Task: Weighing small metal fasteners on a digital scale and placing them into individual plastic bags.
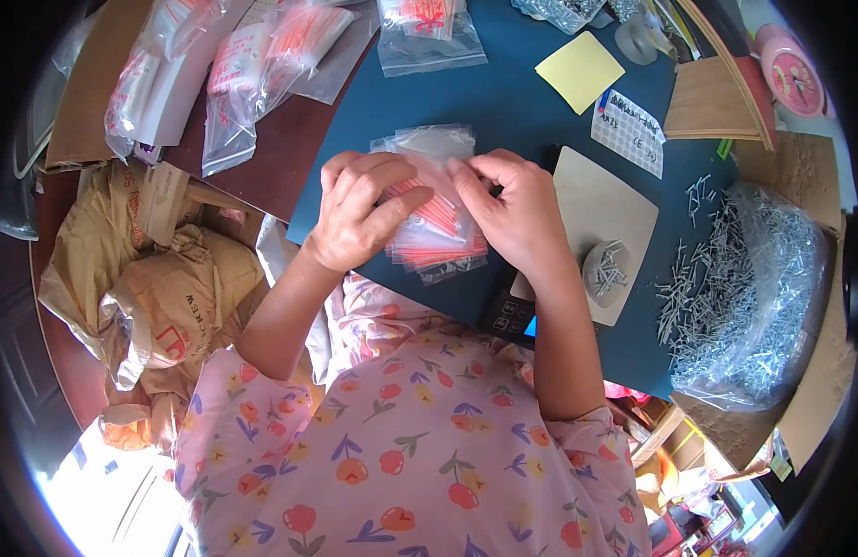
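Note:
A loose stack of small clear zip bags [438,249] with red edges lies on the dark blue table mat in front of me. My left hand [362,206] is curled over the stack's left side, thumb and fingers closing on the top bag. From the right, my right hand [511,200] pinches the upper right edge of that bag between thumb and forefinger. Close by my right forearm is a digital scale [578,200] with a beige plate. On it stands a small round dish [604,283] of metal screws, partly behind my forearm.
At right, a large clear bag of screws [763,297] spills onto the mat. A yellow note pad [579,72], a handwritten label sheet [628,134] and a tape roll [638,39] lie at the back. Packed bags [234,79] lie back left; brown sacks [183,288] stand below.

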Action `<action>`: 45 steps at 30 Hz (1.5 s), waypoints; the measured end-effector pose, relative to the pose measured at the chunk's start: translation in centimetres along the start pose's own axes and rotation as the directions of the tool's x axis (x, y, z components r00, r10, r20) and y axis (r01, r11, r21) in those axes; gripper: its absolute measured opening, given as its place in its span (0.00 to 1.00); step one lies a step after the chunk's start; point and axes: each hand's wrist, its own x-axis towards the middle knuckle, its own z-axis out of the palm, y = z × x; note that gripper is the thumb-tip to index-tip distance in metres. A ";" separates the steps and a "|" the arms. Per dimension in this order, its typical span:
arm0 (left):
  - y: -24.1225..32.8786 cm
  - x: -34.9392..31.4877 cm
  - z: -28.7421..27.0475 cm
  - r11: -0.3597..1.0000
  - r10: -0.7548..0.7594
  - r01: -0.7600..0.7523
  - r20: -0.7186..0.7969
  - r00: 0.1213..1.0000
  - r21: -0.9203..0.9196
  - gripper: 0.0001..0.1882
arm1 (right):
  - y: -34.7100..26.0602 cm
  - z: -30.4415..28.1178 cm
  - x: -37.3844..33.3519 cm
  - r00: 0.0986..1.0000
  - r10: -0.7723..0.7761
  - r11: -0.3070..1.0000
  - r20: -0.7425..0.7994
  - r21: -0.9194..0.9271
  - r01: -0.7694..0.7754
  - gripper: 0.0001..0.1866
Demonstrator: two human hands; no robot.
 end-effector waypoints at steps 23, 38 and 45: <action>-0.1 0.6 0.1 0.997 0.017 -0.013 0.042 0.999 -0.072 0.12 | 0.1 -0.1 0.5 0.999 0.037 0.998 -0.005 0.049 -0.037 0.15; -0.3 0.5 0.1 0.981 0.042 -0.036 0.028 0.999 -0.193 0.11 | 0.2 0.0 1.1 0.996 0.092 0.996 -0.005 -0.001 -0.092 0.12; -0.2 0.5 0.1 0.981 0.034 -0.027 0.030 0.999 -0.192 0.11 | -0.2 -0.4 -0.2 0.952 -0.182 0.978 -0.245 0.052 0.200 0.13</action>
